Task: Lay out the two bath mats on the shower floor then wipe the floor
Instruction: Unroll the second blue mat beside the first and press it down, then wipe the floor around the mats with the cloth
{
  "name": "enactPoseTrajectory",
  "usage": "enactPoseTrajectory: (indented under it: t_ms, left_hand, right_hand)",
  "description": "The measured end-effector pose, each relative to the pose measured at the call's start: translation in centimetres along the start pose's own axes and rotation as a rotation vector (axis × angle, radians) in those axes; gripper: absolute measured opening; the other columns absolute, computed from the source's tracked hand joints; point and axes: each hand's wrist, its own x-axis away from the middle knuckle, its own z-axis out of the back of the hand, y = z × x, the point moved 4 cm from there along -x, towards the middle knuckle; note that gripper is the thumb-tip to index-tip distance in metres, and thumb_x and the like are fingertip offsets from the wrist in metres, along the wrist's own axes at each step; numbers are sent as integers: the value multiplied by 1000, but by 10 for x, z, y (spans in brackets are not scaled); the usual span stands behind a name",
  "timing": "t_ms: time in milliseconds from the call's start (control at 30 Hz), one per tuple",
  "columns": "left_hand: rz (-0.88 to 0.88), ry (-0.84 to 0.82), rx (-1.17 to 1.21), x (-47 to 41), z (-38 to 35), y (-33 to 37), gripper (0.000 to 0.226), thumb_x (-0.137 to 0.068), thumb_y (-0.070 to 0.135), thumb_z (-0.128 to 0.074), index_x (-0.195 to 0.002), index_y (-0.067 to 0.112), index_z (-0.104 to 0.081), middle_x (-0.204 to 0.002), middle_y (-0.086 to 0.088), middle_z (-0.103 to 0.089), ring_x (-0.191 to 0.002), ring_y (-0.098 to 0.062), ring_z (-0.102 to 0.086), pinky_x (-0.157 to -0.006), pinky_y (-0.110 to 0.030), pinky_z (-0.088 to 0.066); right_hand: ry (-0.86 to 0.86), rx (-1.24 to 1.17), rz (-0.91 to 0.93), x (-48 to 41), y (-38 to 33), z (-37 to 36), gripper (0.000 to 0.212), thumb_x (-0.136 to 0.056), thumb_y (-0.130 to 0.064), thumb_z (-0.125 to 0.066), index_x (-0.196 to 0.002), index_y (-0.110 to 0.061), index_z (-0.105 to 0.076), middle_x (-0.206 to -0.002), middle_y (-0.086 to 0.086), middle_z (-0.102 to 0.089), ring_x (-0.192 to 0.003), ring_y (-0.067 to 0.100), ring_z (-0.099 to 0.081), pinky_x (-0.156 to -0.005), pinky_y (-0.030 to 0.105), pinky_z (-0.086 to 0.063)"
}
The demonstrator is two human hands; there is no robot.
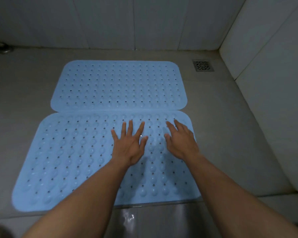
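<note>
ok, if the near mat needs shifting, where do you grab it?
Take the near mat by its rounded near-left corner, coming in low from the left over bare floor. It lies flat, so a free edge must be peeled up first. Its far edge butts against the far mat.

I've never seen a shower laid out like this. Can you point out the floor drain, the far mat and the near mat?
floor drain [203,65], head view, centre of its metal grate.
far mat [119,85], head view, middle of its surface.
near mat [67,152], head view, bare left part.
</note>
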Motion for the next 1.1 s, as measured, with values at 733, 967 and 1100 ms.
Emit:
enactPoseTrajectory:
  t_ms: [733,967,1100]
  left_hand:
    - [-87,172,-27,6,359,97,58,-104,50,-14,-158,35,2,-167,-9,7,-153,-29,12,-120,-61,5]
    - [-118,164,-11,35,534,178,58,-104,50,-17,-158,35,0,-167,-10,3,-153,-29,9,-120,-62,2]
    - [-135,201,-16,46,644,224,58,-104,48,-20,-158,34,-2,-167,-11,-2,-153,-31,6,-120,-63,-2]
  right_hand:
    - [224,-15,34,17,-86,361,63,-102,-41,-40,-157,-21,-19,-163,15,-18,-148,32,-20,-118,48,-22]
    - [226,-25,37,53,-105,546,65,-101,-41,-43,-157,-20,-19,-161,17,-21,-147,33,-22,-116,51,-27]
    - [243,-12,20,71,-113,660,65,-100,-40,-44,-157,-20,-20,-161,18,-22,-147,32,-22,-117,49,-27]
